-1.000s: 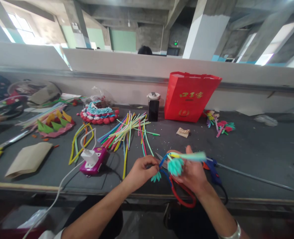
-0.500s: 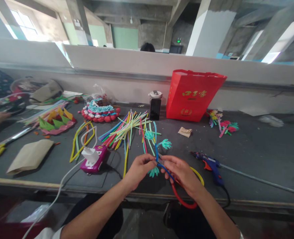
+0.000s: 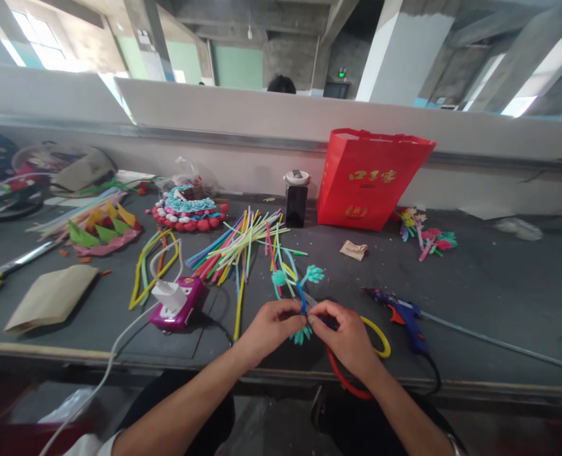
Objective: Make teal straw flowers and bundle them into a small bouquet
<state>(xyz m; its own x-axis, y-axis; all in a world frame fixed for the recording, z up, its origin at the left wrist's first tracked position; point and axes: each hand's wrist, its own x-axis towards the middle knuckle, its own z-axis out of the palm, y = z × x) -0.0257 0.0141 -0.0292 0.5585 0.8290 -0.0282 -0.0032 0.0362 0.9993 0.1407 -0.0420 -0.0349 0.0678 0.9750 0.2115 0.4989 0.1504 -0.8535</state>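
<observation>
My left hand (image 3: 277,324) is closed in a pinch on a blue pipe cleaner (image 3: 301,292), which rises between my hands with its pale blue end leaning left. Against it, my right hand (image 3: 344,332) pinches at the same spot, fingertips almost touching those of the left. Scissors also sit in the right hand; their red handle (image 3: 344,377) and yellow handle (image 3: 379,339) loop out below and to the right, and the blades are mostly hidden. Turquoise pipe-cleaner flowers surround the stem: one upper right (image 3: 313,273), one upper left (image 3: 279,278), one below my fingers (image 3: 300,335).
Loose pipe cleaners (image 3: 242,247) lie ahead to the left. Nearer stands a purple power strip (image 3: 185,304) with a white plug and cable. A blue glue gun (image 3: 399,310) rests at right. Behind are a phone (image 3: 296,206) and a red bag (image 3: 370,180).
My right hand has shifted left, its fingertips now meeting my left hand's at the stem. The blue piece that stretched toward the right hand is now mostly covered. The flowers moved slightly.
</observation>
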